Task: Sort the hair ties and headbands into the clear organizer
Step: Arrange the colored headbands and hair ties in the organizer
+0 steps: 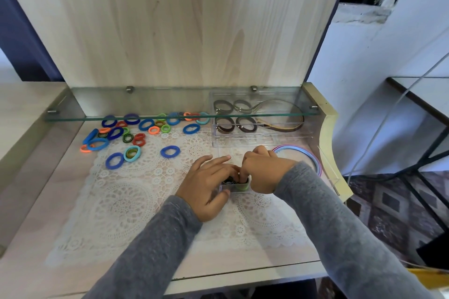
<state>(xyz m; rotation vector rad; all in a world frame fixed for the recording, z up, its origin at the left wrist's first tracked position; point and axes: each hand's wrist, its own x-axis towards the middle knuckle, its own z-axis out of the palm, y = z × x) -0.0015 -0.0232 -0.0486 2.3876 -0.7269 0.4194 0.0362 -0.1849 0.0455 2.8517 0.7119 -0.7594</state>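
Clear little box [237,189] sits gripped in the left hand [209,184] fingers, while the right hand [264,170] fingers pinch a green hair tie [243,186] inside it.

hair ties [136,133] left, organizer [261,137] right — behind hands

No readable text, label, brand, number or sign on any surface in view.

The hair ties [163,152] looked matt cloth; the organizer [262,138] was clear, glossy plastic. The mat [136,196] was white lace.
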